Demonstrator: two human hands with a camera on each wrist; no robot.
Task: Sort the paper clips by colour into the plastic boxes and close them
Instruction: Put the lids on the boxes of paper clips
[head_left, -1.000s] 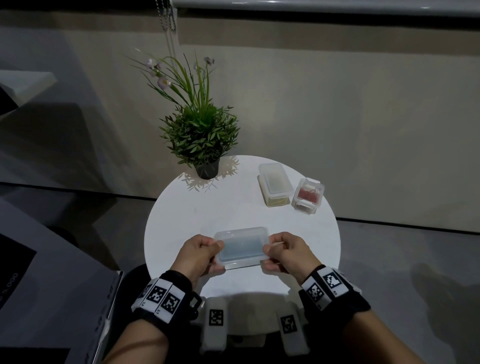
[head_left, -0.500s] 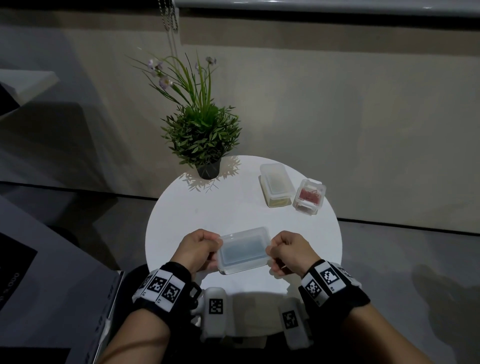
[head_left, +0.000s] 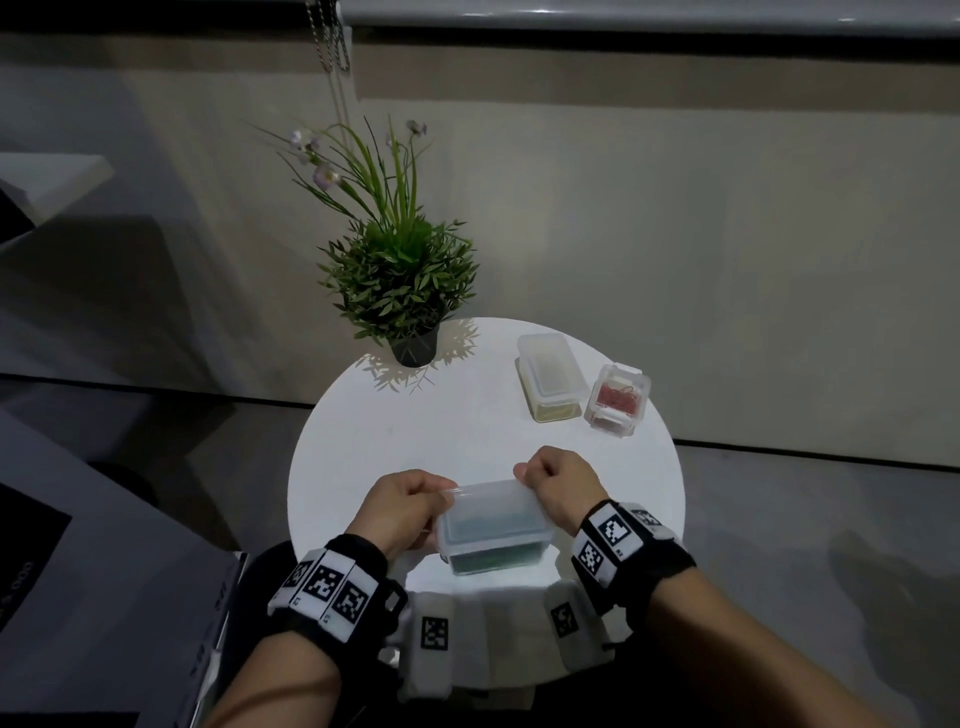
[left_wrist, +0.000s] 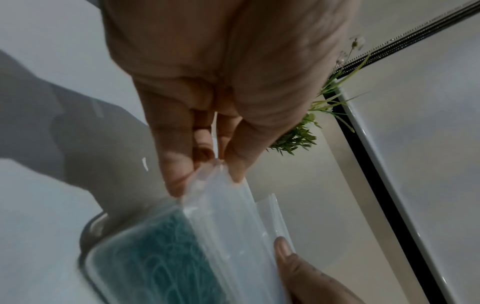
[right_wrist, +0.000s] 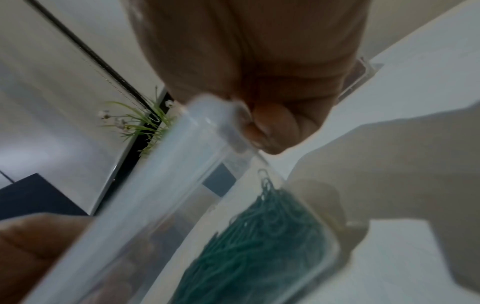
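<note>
1. The round white surface (head_left: 363, 441) carries a potted plant (head_left: 400, 280) at the back and two lidded boxes, a yellowish one (head_left: 551, 382) beside a small red-filled one (head_left: 618, 397), to the right.
2. At the near edge sits the clear box (head_left: 491, 535) of green paper clips (right_wrist: 262, 236). It looks light, thin-walled and slick (best taken by its short ends).
3. Left hand (head_left: 402, 512) pinches the lid (left_wrist: 233, 216) edge; right hand (head_left: 558, 488) curls on the opposite end.
4. Whether the lid has seated all round is blurred.
</note>
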